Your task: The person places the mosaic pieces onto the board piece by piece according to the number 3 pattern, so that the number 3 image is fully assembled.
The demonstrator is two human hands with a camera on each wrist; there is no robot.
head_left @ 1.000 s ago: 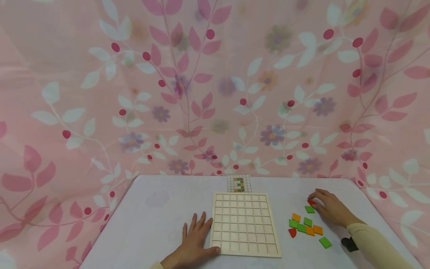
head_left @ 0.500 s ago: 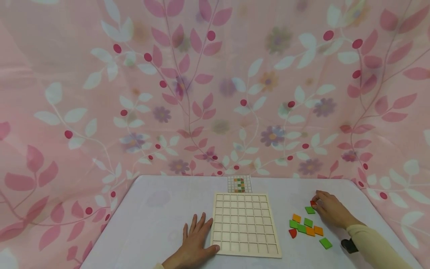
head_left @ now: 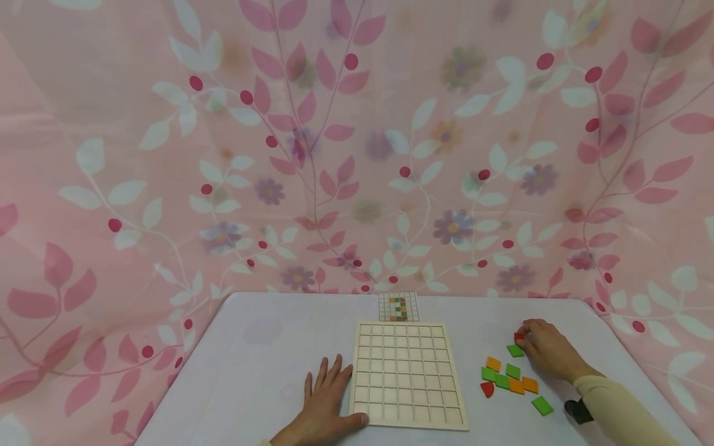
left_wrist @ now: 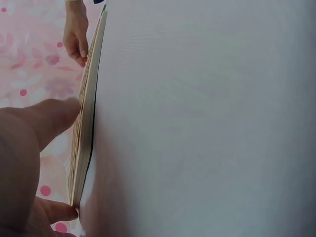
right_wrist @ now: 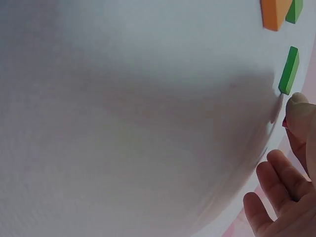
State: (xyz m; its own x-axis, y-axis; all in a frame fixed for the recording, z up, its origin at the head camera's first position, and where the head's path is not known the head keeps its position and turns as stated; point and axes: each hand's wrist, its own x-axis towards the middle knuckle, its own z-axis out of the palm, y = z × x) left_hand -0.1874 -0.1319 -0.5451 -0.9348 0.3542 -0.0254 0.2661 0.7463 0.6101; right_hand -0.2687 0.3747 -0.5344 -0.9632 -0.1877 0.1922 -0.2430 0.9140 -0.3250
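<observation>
A red tile (head_left: 519, 338), mostly covered by fingers, is pinched between thumb and fingers of my right hand (head_left: 552, 351). In the right wrist view just a sliver of that red tile (right_wrist: 285, 122) shows below the thumb, and the other fingers extend loosely. Close by lies a green square tile (head_left: 515, 351). My left hand (head_left: 325, 406) has its fingers spread along the left side of a wooden grid board (head_left: 409, 375). Its thumb touches the board's near-left corner. The board's compartments hold no tiles. In the left wrist view, the board's edge (left_wrist: 88, 118) runs beside the fingers.
A printed grid card (head_left: 398, 306) with a coloured pattern lies behind the board. Right of the board are several green and orange square tiles (head_left: 502, 381) and a red quarter-round tile (head_left: 488, 389). Patterned pink fabric (head_left: 357, 148) hangs behind the table.
My right hand has shifted slightly to the right, with the red tile moving between its fingers. My left hand stays in place at the board.
</observation>
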